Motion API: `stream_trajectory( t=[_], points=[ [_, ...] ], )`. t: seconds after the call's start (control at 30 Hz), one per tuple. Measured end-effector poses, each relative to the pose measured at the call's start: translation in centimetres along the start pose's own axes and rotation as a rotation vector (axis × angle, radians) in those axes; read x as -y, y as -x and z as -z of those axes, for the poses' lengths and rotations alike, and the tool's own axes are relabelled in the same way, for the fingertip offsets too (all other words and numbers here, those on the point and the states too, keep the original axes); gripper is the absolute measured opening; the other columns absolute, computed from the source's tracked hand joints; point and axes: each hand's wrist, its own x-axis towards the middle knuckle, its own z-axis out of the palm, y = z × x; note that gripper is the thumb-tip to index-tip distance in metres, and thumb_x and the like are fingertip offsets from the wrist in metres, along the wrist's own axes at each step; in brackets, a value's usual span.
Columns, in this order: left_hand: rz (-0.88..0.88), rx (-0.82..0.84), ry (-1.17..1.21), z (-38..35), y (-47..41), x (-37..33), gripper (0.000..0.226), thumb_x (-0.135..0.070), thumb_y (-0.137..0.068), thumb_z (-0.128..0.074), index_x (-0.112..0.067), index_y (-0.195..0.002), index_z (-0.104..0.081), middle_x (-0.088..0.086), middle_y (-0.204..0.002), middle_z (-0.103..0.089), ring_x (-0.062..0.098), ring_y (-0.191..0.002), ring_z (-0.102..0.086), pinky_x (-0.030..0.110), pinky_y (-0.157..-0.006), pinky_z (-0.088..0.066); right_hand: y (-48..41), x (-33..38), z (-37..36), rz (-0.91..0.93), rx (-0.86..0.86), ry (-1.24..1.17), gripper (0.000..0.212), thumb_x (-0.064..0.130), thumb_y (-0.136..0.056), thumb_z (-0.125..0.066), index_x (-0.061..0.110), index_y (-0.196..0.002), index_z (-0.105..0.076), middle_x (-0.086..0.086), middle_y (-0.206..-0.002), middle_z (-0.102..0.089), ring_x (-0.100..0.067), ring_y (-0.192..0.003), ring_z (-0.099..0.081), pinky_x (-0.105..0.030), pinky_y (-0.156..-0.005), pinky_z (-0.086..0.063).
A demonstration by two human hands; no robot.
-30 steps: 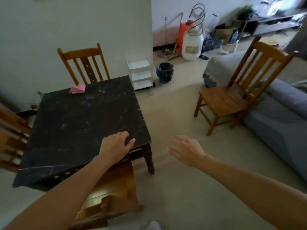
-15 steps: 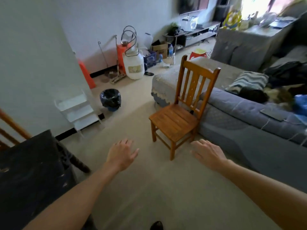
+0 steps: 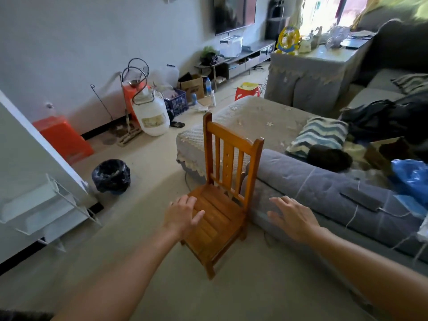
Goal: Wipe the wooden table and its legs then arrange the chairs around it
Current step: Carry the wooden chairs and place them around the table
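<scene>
Here, head view: both hands are spread and empty, the left hand (image 3: 183, 216) over the seat of the wooden chair (image 3: 223, 220), the right hand (image 3: 293, 220) beside it above the grey sofa (image 3: 324, 188). Lifted by the seat alone, the chair, standing close against the sofa just beyond the fingertips, may tip or snag.

Pale beige floor (image 3: 231, 297) under my view, wooden chair (image 3: 215, 230) standing on it just beside the grey sofa (image 3: 324, 193), black-lined bin (image 3: 111, 176) off to the left, white jug (image 3: 151, 117), orange box (image 3: 62, 137) and blue crate (image 3: 177, 101) near the far wall, red stool (image 3: 246, 91) beyond
</scene>
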Motion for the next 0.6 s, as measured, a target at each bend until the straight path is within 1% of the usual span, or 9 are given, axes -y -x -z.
stream_trajectory(
  t=[0.07, 0.2, 0.33, 0.4, 0.5, 0.6],
  points=[
    [0.045, -0.002, 0.003, -0.1, -3.7, -1.8, 0.054, -0.054, -0.094, -0.041, -0.019, -0.135, -0.045, 0.003, -0.131, -0.051, 0.019, -0.12, -0.049, 0.034, -0.103, -0.04, -4.4, -2.3, 1.5, 0.032, -0.017, 0.011, 0.045, 0.05, -0.098, -0.045, 0.028, -0.137, -0.045, 0.003, -0.126, -0.056, -0.014, -0.11, -0.058, -0.027, -0.083, -0.05],
    [0.104, -0.038, 0.037, 0.9, -10.0, -4.1, 0.053, -0.054, -0.094, -0.041, -0.019, -0.133, -0.046, 0.002, -0.128, -0.052, 0.018, -0.116, -0.051, 0.031, -0.099, -0.041, -13.9, -5.7, 4.7, 0.107, -0.093, -0.018, 0.038, 0.048, -0.097, -0.048, 0.029, -0.129, -0.049, 0.002, -0.122, -0.06, -0.015, -0.106, -0.059, -0.029, -0.08, -0.052],
    [0.148, -0.033, 0.033, 1.0, -15.0, -4.3, 0.054, -0.053, -0.095, -0.039, -0.018, -0.136, -0.044, 0.002, -0.131, -0.05, 0.017, -0.12, -0.048, 0.031, -0.101, -0.039, -22.7, -7.0, 5.5, 0.153, -0.092, -0.078, 0.044, 0.046, -0.096, -0.051, 0.023, -0.134, -0.049, -0.005, -0.126, -0.061, -0.025, -0.111, -0.06, -0.039, -0.081, -0.053],
    [0.152, -0.035, 0.035, 0.8, -17.9, -3.8, 0.055, -0.054, -0.095, -0.039, -0.018, -0.136, -0.044, 0.002, -0.132, -0.05, 0.017, -0.12, -0.048, 0.03, -0.101, -0.039, -26.9, -7.4, 5.4, 0.144, -0.085, -0.081, 0.048, 0.047, -0.097, -0.049, 0.021, -0.138, -0.048, -0.006, -0.131, -0.059, -0.028, -0.116, -0.058, -0.039, -0.083, -0.05],
    [0.129, -0.05, 0.034, 0.2, -22.3, -3.3, 0.057, -0.056, -0.095, -0.038, -0.018, -0.136, -0.044, 0.002, -0.132, -0.05, 0.018, -0.121, -0.048, 0.032, -0.102, -0.041, -32.6, -7.8, 5.0, 0.12, -0.069, -0.062, 0.05, 0.048, -0.097, -0.047, 0.023, -0.14, -0.046, -0.004, -0.136, -0.055, -0.026, -0.122, -0.054, -0.038, -0.087, -0.047],
    [0.091, -0.077, 0.081, -0.3, -27.0, -4.1, 0.057, -0.057, -0.094, -0.039, -0.019, -0.135, -0.046, 0.001, -0.133, -0.051, 0.017, -0.122, -0.047, 0.033, -0.104, -0.04, -37.3, -8.0, 4.6, 0.125, -0.063, -0.055, 0.048, 0.048, -0.098, -0.046, 0.024, -0.139, -0.048, -0.003, -0.136, -0.055, -0.025, -0.12, -0.055, -0.035, -0.083, -0.046]
  ],
)
